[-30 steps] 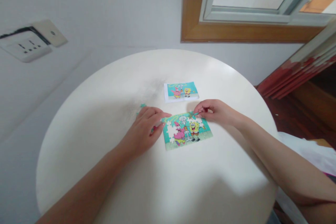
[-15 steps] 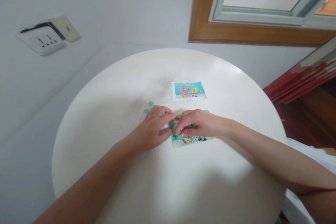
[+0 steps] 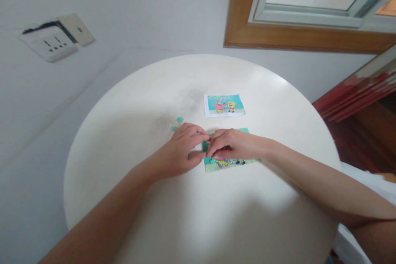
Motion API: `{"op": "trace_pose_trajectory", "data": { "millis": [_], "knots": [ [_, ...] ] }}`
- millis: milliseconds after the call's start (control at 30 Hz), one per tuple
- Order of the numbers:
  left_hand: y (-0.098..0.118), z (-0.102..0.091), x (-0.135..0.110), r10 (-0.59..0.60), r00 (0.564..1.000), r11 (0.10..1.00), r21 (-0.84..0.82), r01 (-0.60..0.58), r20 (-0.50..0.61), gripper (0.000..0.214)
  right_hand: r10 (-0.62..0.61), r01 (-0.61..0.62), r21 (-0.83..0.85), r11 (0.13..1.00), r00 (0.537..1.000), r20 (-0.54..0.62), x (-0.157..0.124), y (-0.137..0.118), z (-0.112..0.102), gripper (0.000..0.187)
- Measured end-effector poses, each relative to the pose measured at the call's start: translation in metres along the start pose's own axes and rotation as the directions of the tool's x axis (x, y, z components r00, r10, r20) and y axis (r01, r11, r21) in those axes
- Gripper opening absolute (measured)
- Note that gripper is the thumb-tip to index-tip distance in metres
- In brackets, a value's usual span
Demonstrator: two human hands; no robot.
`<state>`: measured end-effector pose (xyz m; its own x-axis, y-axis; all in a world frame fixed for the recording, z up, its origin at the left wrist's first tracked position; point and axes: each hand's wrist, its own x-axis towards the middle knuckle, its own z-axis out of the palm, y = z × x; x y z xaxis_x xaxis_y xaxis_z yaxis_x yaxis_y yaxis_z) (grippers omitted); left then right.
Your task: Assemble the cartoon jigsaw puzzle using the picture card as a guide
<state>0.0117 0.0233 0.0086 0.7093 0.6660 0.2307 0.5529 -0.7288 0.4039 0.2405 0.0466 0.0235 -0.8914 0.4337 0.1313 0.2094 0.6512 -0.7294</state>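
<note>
A jigsaw puzzle (image 3: 216, 166) of cartoon figures on teal and pale green lies flat on the white table (image 3: 198, 218). My left hand (image 3: 182, 148) is at its left side, thumb and forefinger apart, their tips at the puzzle's left edge. Over the upper left of the puzzle, my right hand (image 3: 227, 143) has its fingers pinched and pressed down at a teal puzzle piece, mostly hidden under the fingertips. Two loose teal puzzle pieces, the farther piece (image 3: 180, 119) and the nearer piece (image 3: 174, 128), lie just beyond my left knuckles.
Behind the puzzle lies a printed picture card (image 3: 224, 105) of the same cartoon figures. The round table meets a white wall with a socket (image 3: 49, 44) at left. A wood-framed window (image 3: 241, 35) and a red curtain (image 3: 346, 99) are at right.
The view has shifted slightly. My right fingertips have moved a little and press closer to the puzzle's left edge; the teal edge seen at them before is now covered. My left hand stays in place.
</note>
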Motion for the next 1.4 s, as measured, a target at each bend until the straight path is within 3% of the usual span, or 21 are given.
{"op": "trace_pose_trajectory", "data": {
  "millis": [300, 533, 800, 1100, 1400],
  "knots": [
    [-0.001, 0.001, -0.001, 0.019, 1.000, 1.000, -0.018, -0.019, 0.012, 0.031, 0.008, -0.009, -0.030, 1.000, 1.000, -0.029, -0.003, -0.002, 0.001, 0.017],
    [0.002, 0.002, 0.001, -0.004, 1.000, 1.000, -0.016, 0.004, 0.003, 0.033, 0.045, -0.061, -0.135, 0.989, 0.992, -0.116, -0.014, -0.003, -0.004, 0.020],
    [0.003, 0.009, 0.003, -0.039, 0.999, 0.999, 0.001, 0.039, -0.013, 0.039, -0.066, 0.057, -0.162, 0.985, 0.997, -0.050, -0.019, -0.006, -0.001, 0.017],
    [0.003, 0.011, 0.003, -0.046, 0.999, 0.999, -0.014, 0.046, -0.018, 0.038, -0.060, 0.051, -0.242, 0.969, 0.998, -0.028, -0.017, -0.006, 0.000, 0.019],
    [0.005, 0.009, 0.002, -0.055, 0.998, 0.998, -0.034, 0.055, -0.003, 0.041, -0.044, 0.037, -0.164, 0.986, 0.998, -0.038, -0.020, -0.004, 0.001, 0.020]
  ]
}}
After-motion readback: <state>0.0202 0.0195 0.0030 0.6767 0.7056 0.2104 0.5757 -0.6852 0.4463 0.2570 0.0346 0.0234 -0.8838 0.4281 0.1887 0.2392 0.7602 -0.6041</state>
